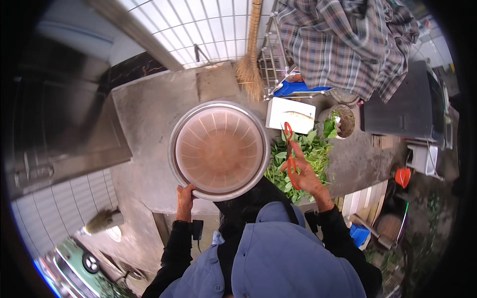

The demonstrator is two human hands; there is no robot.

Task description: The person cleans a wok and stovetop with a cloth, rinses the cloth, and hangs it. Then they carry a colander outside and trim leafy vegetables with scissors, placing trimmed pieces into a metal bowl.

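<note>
My left hand (185,201) grips the near left rim of a round metal basin (173,164). Nested inside the basin is a pink plastic colander (222,151), with nothing lying in it. On the right, my right hand (308,177) is over a heap of leafy green vegetables (315,149), some fingers stretched out. A pair of red-handled scissors (289,152) is in that hand, its handle loops spread far apart. The lower loop crosses the fingers; how they pass through it is unclear.
A white tray or board (290,113) lies beyond the greens, beside a round pot (344,123). A straw broom (251,70) leans by a metal rack (275,63) under plaid cloth (350,48). A dark bin-like box (400,104) stands right; a dark cabinet (63,123) stands left.
</note>
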